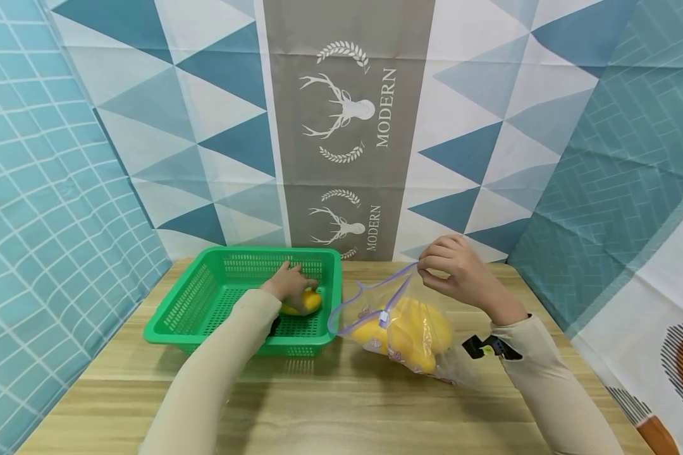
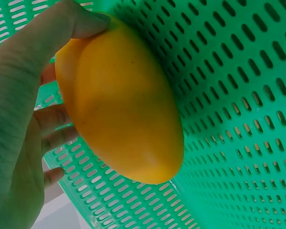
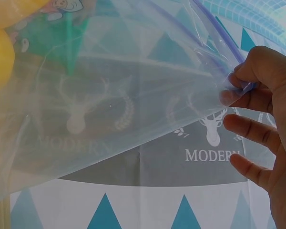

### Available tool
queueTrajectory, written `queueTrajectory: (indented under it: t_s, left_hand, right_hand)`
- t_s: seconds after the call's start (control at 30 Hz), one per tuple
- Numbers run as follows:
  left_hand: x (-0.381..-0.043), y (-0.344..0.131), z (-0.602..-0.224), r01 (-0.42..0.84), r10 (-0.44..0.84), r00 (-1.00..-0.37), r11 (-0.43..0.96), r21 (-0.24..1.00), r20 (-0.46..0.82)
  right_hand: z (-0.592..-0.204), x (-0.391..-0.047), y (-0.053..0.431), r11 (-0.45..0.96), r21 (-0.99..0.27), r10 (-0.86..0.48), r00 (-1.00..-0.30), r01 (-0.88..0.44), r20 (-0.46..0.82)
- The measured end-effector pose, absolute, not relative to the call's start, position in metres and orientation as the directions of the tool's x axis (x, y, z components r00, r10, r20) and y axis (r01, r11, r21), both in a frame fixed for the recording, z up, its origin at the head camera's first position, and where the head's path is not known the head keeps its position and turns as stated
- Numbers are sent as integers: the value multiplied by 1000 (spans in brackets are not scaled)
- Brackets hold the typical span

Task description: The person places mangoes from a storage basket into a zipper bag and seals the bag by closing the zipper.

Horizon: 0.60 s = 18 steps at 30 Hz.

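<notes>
Your left sleeve [image 1: 216,373] leads to your left hand [image 1: 290,284], gripping a yellow fruit [image 2: 124,105] left of the bag [image 1: 412,335] your right hand [image 1: 458,268] pinches.

I've got the left arm [image 1: 210,373] stretched toward the table's [image 1: 341,417] back edge, left hand [image 1: 288,285] low and gripping. Right hand [image 1: 461,270] is up toward the back-right corner, thumb and forefinger pinching, other fingers kinda loose.

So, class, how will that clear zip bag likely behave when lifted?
Probably floppy: the zip bag looks thin and creased near the right hand. Likely bottom-heavy, with yellow mangoes bunched low inside. The bag gapes open, so tipping might spill them.
</notes>
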<state>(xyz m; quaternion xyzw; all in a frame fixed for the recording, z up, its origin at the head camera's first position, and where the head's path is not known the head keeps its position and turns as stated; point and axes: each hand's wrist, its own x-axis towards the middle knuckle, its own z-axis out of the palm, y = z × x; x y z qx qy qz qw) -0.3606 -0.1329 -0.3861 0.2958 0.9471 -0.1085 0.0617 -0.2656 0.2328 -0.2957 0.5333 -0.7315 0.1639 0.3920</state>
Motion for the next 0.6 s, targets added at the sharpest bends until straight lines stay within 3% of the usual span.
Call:
queueTrajectory:
  t_s: [0.6]
  left_hand:
    - [-366,-143,-385,567,594,-798,798,-206,105]
  right_hand:
    - [-296,-267,235,380,185,-649,-118,-906,751]
